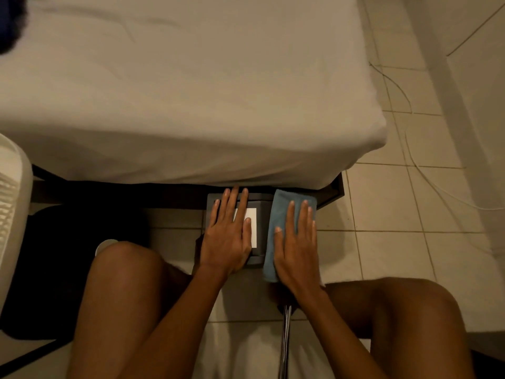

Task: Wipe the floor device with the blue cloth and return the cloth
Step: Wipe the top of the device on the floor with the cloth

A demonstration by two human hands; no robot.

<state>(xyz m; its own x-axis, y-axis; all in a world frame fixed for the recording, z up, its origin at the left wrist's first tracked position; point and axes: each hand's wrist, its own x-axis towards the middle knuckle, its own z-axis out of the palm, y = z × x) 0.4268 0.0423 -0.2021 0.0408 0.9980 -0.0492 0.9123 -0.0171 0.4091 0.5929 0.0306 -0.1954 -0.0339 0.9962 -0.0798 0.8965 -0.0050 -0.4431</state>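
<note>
Hands flat, fingers spread: left hand [229, 236] on grey floor device [261, 214], right hand [296, 250] pressing blue cloth [281, 212].

The mattress [191, 105] overhangs the far edge of the floor device [262, 214], so I have no room to reach past it there. My knees close in both near sides. Bare tile floor [396, 209] lies open to the right, crossed only by a thin cable [418, 165]. A dark bag [54, 269] and a white fan [11, 209] crowd the left.
</note>
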